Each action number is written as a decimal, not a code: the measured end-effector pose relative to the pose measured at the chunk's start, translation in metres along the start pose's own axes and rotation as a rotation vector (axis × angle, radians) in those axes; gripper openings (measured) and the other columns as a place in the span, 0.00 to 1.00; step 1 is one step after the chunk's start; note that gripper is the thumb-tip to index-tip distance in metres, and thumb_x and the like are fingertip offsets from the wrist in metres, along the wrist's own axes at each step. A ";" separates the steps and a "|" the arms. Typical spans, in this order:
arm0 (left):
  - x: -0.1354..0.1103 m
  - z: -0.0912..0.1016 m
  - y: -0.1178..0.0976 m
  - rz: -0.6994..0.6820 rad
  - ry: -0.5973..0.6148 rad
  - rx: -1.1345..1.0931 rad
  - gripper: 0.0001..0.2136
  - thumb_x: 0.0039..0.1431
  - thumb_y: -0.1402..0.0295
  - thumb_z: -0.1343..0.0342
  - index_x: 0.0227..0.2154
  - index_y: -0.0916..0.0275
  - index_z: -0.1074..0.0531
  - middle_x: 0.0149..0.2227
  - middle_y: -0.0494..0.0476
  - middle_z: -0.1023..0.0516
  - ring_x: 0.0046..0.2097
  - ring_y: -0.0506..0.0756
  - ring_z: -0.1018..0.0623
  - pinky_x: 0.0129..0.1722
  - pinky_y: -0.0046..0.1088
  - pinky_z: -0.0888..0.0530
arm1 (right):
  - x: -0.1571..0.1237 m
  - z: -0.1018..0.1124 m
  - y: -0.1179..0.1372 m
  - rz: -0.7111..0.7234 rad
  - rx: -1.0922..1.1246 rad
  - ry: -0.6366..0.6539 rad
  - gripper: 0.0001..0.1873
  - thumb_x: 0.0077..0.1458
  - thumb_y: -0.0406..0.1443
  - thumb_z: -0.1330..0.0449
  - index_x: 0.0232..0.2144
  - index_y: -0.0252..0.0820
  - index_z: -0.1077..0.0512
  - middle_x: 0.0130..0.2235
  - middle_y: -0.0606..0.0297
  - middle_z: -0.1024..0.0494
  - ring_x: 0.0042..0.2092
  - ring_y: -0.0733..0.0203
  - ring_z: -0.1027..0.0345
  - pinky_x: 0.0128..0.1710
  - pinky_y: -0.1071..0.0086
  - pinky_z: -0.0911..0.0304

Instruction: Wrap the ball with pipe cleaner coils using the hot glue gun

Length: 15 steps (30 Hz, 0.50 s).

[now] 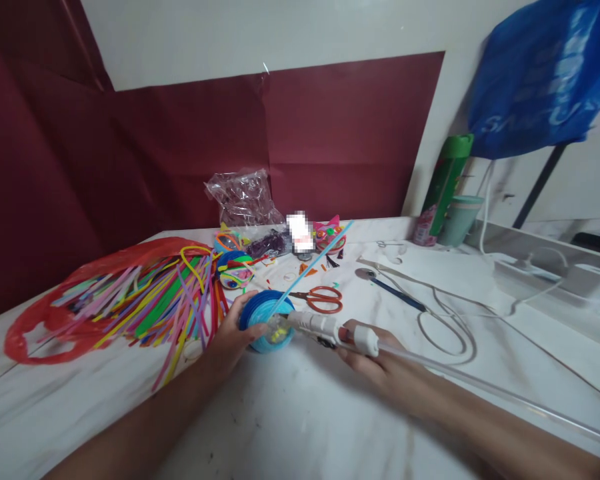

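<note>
My left hand [233, 333] is closed around a round blue coil [260, 313] of wound strip, held just above the white table [300, 413]. A long light-blue strip [315, 263] runs from the coil up and to the right. My right hand [375, 360] grips a white glue gun [330, 330] whose nozzle touches the coil's near face. A clear glue stick [480, 387] sticks out behind the gun.
A red plastic bag [40, 327] with several coloured strips [155, 300] lies at left. Orange-handled scissors [325, 299] and finished coiled pieces [235, 270] lie beyond the coil. White cables [450, 327], a green can [445, 187] and a cup [460, 220] are at right.
</note>
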<state>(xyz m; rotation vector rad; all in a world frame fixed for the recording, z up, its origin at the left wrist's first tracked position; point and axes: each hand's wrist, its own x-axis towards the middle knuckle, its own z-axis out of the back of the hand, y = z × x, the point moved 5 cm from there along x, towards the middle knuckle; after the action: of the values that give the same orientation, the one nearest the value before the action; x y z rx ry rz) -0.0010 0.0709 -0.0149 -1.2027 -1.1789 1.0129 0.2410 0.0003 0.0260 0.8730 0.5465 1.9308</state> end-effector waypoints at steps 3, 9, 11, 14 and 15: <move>0.000 -0.001 -0.001 0.012 -0.014 -0.016 0.37 0.39 0.60 0.31 0.55 0.56 0.37 0.51 0.61 0.25 0.48 0.64 0.24 0.43 0.36 0.26 | 0.000 0.001 0.001 -0.006 -0.002 -0.002 0.09 0.57 0.38 0.49 0.25 0.44 0.39 0.27 0.69 0.31 0.28 0.63 0.37 0.27 0.72 0.42; 0.000 -0.001 -0.001 0.009 -0.028 -0.052 0.37 0.38 0.61 0.31 0.54 0.57 0.35 0.51 0.61 0.24 0.49 0.65 0.24 0.44 0.37 0.26 | 0.000 0.004 0.003 0.009 -0.034 -0.013 0.09 0.57 0.39 0.49 0.26 0.44 0.37 0.27 0.68 0.30 0.28 0.62 0.36 0.28 0.70 0.41; 0.000 -0.001 -0.001 0.009 -0.029 -0.058 0.36 0.38 0.62 0.31 0.54 0.56 0.35 0.50 0.61 0.24 0.49 0.65 0.24 0.44 0.37 0.26 | 0.000 0.004 0.003 0.008 -0.038 -0.016 0.09 0.57 0.39 0.49 0.26 0.44 0.36 0.27 0.68 0.30 0.28 0.62 0.36 0.28 0.70 0.40; 0.000 -0.001 -0.002 0.001 -0.036 -0.048 0.35 0.37 0.62 0.31 0.52 0.57 0.34 0.50 0.61 0.24 0.49 0.65 0.24 0.44 0.36 0.26 | -0.001 0.004 0.003 0.001 -0.034 -0.010 0.10 0.58 0.38 0.49 0.26 0.43 0.36 0.27 0.68 0.29 0.28 0.62 0.36 0.29 0.70 0.39; 0.000 -0.001 -0.002 -0.002 -0.040 -0.041 0.35 0.37 0.62 0.31 0.52 0.57 0.33 0.49 0.61 0.24 0.49 0.65 0.24 0.43 0.36 0.26 | -0.001 0.004 0.003 -0.002 -0.032 -0.006 0.09 0.58 0.38 0.49 0.26 0.43 0.37 0.27 0.68 0.29 0.28 0.62 0.36 0.29 0.71 0.39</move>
<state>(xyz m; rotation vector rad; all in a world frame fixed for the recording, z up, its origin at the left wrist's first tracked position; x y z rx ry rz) 0.0003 0.0702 -0.0124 -1.2174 -1.2377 1.0198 0.2428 -0.0017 0.0302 0.8574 0.5111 1.9295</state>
